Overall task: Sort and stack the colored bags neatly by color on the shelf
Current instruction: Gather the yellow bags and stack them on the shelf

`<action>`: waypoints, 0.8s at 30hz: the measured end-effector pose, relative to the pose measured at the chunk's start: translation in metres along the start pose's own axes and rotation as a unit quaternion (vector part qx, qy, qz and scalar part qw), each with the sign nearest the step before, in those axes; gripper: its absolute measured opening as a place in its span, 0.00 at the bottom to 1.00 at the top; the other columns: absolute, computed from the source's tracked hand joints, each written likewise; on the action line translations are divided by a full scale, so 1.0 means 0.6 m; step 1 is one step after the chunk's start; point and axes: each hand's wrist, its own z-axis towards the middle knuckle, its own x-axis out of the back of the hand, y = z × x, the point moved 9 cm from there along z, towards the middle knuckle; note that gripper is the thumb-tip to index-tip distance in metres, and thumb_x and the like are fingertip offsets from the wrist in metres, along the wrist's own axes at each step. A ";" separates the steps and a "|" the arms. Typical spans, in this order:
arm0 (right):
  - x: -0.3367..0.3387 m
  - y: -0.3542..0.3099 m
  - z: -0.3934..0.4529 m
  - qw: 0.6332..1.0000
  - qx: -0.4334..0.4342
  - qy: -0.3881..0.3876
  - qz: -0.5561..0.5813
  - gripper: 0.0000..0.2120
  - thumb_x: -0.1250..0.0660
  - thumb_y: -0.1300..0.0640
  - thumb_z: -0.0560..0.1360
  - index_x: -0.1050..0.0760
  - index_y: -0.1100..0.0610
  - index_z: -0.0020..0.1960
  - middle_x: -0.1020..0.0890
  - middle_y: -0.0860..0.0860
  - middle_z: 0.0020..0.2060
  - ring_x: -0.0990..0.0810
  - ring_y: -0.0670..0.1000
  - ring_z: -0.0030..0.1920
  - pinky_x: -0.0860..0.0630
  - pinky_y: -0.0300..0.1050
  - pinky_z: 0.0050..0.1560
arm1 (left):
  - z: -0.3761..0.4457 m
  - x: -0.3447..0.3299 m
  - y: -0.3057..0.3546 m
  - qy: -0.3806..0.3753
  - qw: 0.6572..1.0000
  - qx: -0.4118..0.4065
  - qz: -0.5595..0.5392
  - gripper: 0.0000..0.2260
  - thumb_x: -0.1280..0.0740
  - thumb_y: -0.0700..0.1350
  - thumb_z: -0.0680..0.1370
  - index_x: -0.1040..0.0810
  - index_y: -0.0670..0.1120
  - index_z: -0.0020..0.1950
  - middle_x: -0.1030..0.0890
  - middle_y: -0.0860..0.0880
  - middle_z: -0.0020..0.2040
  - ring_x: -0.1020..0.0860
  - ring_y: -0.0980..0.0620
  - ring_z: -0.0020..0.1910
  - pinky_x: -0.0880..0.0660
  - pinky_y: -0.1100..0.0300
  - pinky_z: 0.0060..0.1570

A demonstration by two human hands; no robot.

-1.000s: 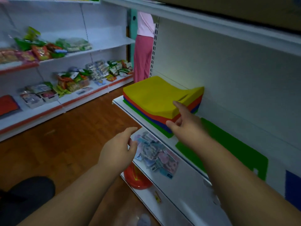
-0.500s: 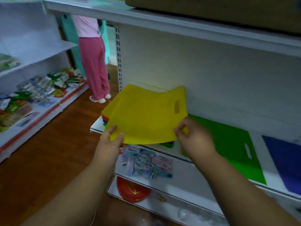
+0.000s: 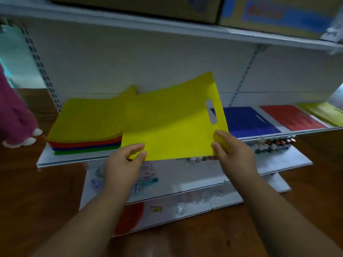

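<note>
Fingers, left hand: thumb and fingers curl onto the near left corner of the yellow bag and pinch it.
Fingers, right hand: they pinch the near right corner of the same bag, thumb on top, the other fingers under the edge.
Yellow bag: held flat and slightly tilted above the front edge of the shelf, its cut-out handle slot toward the right; it hangs between the mixed stack and the sorted bags, partly covering both.
Mixed stack: lies at the left end of the shelf, yellow on top, with red, blue and green layers showing at its front edge.
Blue bag: flat on the shelf just right of the held bag, partly hidden behind it.
Red bag: flat beside the blue one, further right.
Yellow pile at far right: flat beside the red bag, cut off by the frame edge.
Upper shelf: carries cardboard boxes, blurred.
Lower shelves: small packaged goods, too blurred to name.
Floor: brown wood.
Another person: a pink trouser leg and pale shoe at the far left.
</note>
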 end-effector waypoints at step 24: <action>0.533 0.771 -0.026 0.956 -0.229 0.171 -0.073 0.17 0.31 0.52 0.77 0.22 0.50 0.66 0.18 0.50 0.59 0.21 0.51 0.60 0.31 0.38 0.52 | -0.181 -0.882 0.335 -0.228 0.951 -0.187 0.093 0.15 0.31 0.44 0.78 0.20 0.53 0.64 0.20 0.47 0.56 0.23 0.46 0.56 0.31 0.58 0.49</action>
